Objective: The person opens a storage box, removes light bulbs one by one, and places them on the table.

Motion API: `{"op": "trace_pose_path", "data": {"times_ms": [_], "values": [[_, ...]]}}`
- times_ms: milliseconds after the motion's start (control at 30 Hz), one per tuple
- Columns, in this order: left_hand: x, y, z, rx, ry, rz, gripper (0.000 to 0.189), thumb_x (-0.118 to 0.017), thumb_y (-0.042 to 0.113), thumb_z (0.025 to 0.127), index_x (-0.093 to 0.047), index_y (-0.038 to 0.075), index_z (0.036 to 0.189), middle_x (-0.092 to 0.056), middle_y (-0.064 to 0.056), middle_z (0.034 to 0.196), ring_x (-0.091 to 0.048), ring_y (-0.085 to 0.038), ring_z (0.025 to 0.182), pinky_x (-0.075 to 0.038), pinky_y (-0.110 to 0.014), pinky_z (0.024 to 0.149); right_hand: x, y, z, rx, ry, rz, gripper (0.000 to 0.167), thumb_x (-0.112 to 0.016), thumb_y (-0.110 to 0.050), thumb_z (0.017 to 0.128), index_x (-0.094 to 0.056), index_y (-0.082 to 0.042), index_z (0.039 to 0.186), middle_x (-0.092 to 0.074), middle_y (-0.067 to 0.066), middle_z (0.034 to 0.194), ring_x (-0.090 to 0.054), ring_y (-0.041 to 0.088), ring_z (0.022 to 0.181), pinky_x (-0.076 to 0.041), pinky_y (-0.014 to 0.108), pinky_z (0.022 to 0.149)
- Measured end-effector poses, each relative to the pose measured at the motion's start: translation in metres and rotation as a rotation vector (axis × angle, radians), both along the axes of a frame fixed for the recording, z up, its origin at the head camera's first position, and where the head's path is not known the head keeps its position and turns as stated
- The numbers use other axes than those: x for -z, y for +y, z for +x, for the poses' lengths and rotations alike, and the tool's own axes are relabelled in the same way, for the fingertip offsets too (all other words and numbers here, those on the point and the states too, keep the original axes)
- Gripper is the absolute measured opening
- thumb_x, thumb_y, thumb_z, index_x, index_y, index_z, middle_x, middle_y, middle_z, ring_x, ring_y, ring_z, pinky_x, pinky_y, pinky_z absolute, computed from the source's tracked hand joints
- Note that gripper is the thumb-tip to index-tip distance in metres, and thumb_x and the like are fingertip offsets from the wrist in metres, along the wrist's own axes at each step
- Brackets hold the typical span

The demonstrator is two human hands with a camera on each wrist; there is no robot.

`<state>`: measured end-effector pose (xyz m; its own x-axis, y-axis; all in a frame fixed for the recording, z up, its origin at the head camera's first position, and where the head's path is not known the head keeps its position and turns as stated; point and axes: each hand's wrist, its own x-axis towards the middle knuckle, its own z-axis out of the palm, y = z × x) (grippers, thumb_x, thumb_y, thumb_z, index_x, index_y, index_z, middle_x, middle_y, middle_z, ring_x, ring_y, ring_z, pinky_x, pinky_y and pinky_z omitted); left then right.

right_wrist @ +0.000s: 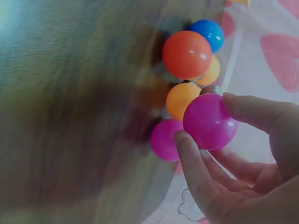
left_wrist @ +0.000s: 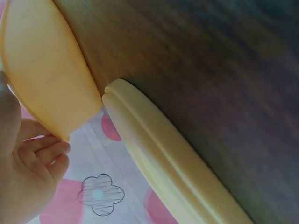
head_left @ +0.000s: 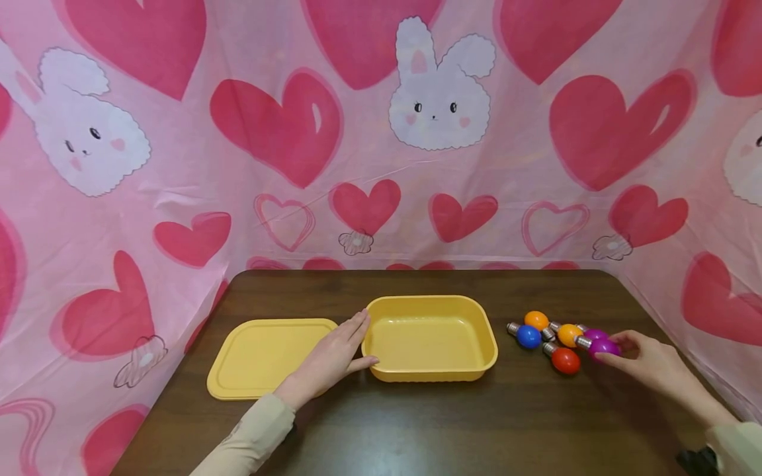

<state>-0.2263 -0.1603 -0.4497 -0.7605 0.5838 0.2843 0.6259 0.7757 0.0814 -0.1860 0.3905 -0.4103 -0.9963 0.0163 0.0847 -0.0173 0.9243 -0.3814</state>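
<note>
My right hand (head_left: 649, 363) pinches a purple light bulb (right_wrist: 208, 122) between thumb and fingers, its metal screw base showing in the right wrist view. The bulb is held just above the others. Beside it lie a second purple bulb (right_wrist: 166, 140), a red bulb (head_left: 565, 361), a blue bulb (head_left: 528, 336) and two orange bulbs, one at the back (head_left: 536, 320) and one nearer the purple pair (head_left: 569, 335). My left hand (head_left: 333, 357) rests its extended fingers and thumb against the left rim of a yellow plastic box (head_left: 430, 376).
A flat yellow lid (head_left: 270, 354) lies to the left of the box, partly behind my left hand. Everything is on a dark wooden table (head_left: 428, 430). A pink cloth (head_left: 369, 152) with hearts and rabbits hangs behind the table and at its sides.
</note>
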Motion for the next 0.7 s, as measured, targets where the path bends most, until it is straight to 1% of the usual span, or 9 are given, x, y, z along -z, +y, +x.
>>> {"op": "trace_pose_path", "data": {"times_ms": [67,167,400,500,567,700], "values": [[0.0,0.0,0.0,0.001,0.011,-0.001,0.085,-0.058,0.058,0.092,-0.041,-0.002,0.149,-0.042,-0.018,0.156,-0.046,-0.03,0.142,-0.044,-0.045,0.113,0.003,0.002,0.001,0.001,0.003,0.01,0.057,-0.076,-0.044,0.083,-0.064,0.007,0.107,-0.071,0.025,0.095,-0.066,0.039,0.085,-0.051,0.04,0.066],[0.001,-0.001,0.0,-0.001,0.025,-0.006,0.085,-0.059,0.058,0.091,-0.041,-0.002,0.149,-0.042,-0.018,0.156,-0.047,-0.029,0.142,-0.044,-0.044,0.113,0.008,0.004,0.002,0.004,0.011,0.028,0.055,-0.077,-0.043,0.083,-0.065,0.006,0.105,-0.071,0.024,0.092,-0.065,0.039,0.083,-0.049,0.037,0.064],[0.001,0.0,0.001,0.004,0.025,-0.005,0.085,-0.058,0.059,0.092,-0.041,-0.002,0.149,-0.043,-0.018,0.155,-0.047,-0.029,0.142,-0.045,-0.044,0.113,0.015,0.005,0.006,-0.008,0.016,0.048,0.054,-0.078,-0.042,0.082,-0.065,0.006,0.102,-0.071,0.026,0.092,-0.065,0.047,0.086,-0.05,0.045,0.066],[0.001,0.0,0.0,0.007,0.031,-0.001,0.084,-0.057,0.058,0.092,-0.041,-0.002,0.148,-0.043,-0.018,0.155,-0.047,-0.03,0.142,-0.045,-0.044,0.113,0.017,0.005,0.006,-0.018,0.022,0.052,0.051,-0.079,-0.04,0.081,-0.066,0.005,0.101,-0.071,0.026,0.091,-0.065,0.046,0.086,-0.05,0.045,0.067],[0.001,-0.001,0.0,0.006,0.03,0.0,0.084,-0.057,0.058,0.092,-0.041,-0.002,0.148,-0.043,-0.018,0.155,-0.046,-0.03,0.142,-0.045,-0.045,0.113,0.019,0.004,0.006,-0.021,0.013,0.054,0.05,-0.079,-0.039,0.081,-0.066,0.005,0.1,-0.071,0.025,0.09,-0.065,0.045,0.085,-0.05,0.043,0.066],[0.001,0.0,0.0,0.006,0.017,0.004,0.084,-0.057,0.059,0.092,-0.041,-0.003,0.148,-0.043,-0.018,0.155,-0.046,-0.03,0.142,-0.045,-0.046,0.113,0.022,0.002,0.004,-0.023,-0.006,0.053,0.049,-0.079,-0.038,0.08,-0.065,0.005,0.099,-0.071,0.024,0.089,-0.066,0.044,0.084,-0.05,0.044,0.066]]}}
